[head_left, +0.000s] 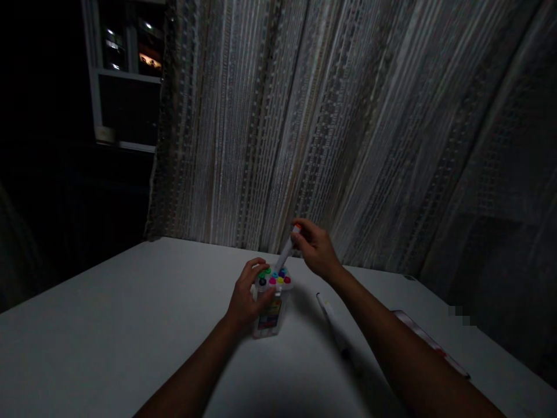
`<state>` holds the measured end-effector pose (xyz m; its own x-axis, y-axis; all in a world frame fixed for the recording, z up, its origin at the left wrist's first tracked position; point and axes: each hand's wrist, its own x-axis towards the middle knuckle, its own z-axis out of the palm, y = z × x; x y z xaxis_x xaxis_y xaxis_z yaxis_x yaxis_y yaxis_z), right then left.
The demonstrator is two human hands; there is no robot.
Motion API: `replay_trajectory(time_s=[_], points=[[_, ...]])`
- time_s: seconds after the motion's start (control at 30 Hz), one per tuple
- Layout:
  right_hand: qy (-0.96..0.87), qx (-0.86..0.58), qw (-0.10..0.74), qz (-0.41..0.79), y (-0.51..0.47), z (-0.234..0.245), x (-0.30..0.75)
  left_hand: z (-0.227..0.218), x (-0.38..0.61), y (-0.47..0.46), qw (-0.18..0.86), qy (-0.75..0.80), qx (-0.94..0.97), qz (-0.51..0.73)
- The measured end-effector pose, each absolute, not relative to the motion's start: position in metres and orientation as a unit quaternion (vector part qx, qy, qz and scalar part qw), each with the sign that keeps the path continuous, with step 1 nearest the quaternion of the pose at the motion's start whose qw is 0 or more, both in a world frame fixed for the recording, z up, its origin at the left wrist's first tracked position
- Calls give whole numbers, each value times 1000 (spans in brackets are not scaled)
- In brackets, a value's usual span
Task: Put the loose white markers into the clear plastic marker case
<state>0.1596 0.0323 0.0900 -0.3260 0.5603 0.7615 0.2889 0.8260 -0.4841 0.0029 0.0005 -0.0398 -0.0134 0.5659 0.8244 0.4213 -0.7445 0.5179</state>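
Note:
A clear plastic case of markers (270,307) stands upright on the white table (108,325), its coloured caps showing at the top. My left hand (246,296) is wrapped round the case's left side. My right hand (315,247) pinches the orange-capped top of a white marker (287,251). That marker slants down, its lower end among the caps in the case.
A loose white marker (331,318) lies on the table right of the case, partly under my right forearm. A flat strip-like object (430,342) lies near the table's right edge. A striped curtain (348,116) hangs behind the table; a dark window (126,81) shows at the left.

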Motion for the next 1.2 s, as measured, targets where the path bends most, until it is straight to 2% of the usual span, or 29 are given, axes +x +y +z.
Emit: replay_trajectory(time_s=[0.4, 0.67, 0.87, 1.2], points=[[-804, -272, 528, 35, 27, 111, 175, -39, 3, 2, 57, 346, 700, 622], [-804, -275, 521, 78, 28, 100, 166, -38, 3, 0, 74, 356, 702, 612], [-821, -287, 487, 78, 27, 86, 159, -37, 4, 0, 65, 351, 705, 613], [-865, -321, 377, 81, 24, 61, 156, -34, 8, -2, 83, 339, 702, 621]])
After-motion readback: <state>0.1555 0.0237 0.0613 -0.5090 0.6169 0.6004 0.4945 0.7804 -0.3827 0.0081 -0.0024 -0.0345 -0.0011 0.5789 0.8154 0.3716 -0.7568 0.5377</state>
